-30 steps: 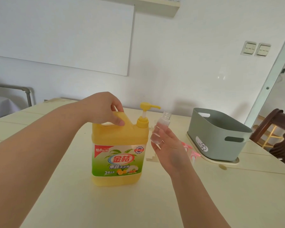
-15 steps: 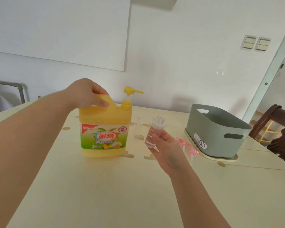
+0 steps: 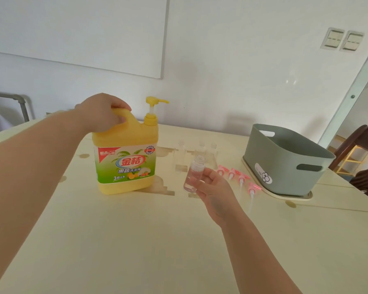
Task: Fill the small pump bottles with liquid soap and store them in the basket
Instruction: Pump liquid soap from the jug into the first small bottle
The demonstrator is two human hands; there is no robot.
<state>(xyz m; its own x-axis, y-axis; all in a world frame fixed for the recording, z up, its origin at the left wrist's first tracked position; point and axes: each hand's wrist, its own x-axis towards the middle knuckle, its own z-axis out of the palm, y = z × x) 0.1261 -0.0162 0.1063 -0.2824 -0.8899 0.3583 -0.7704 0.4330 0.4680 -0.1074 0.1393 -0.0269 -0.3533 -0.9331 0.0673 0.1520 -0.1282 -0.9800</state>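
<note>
— Hands first: what does each one have?
— Left hand [image 3: 102, 112] is curled over the top handle of the yellow soap jug [image 3: 125, 162], fingers wrapped round it. The jug stands upright on the table [image 3: 136, 240] under that hand, its label facing the camera.
— And the jug's pump?
— Yellow pump head [image 3: 154, 101] sits just right of the left hand, with its spout pointing right, towards the other hand.
— The right one?
— Right hand [image 3: 212, 187] grips a small clear bottle [image 3: 194, 175] between thumb and fingers, palm turned up. The bottle is held close to upright above the table, neck open, with no pump on it. Whether anything is inside it, I cannot tell.
— Where is it relative to the jug?
— Just right of the jug's lower half, apart from it, and lower than the spout.
— Other bottles?
— Three more clear bottles [image 3: 200, 151] stand on the table just beyond the right hand, also uncapped.
— Their pumps?
— Four pink pumps [image 3: 240, 179] lie in a row just to the right of the right hand, tubes pointing towards the camera.
— The basket?
— Grey-green basket [image 3: 285, 164] is farther right of that hand, past the pumps, sitting on a cream tray [image 3: 274, 195].
</note>
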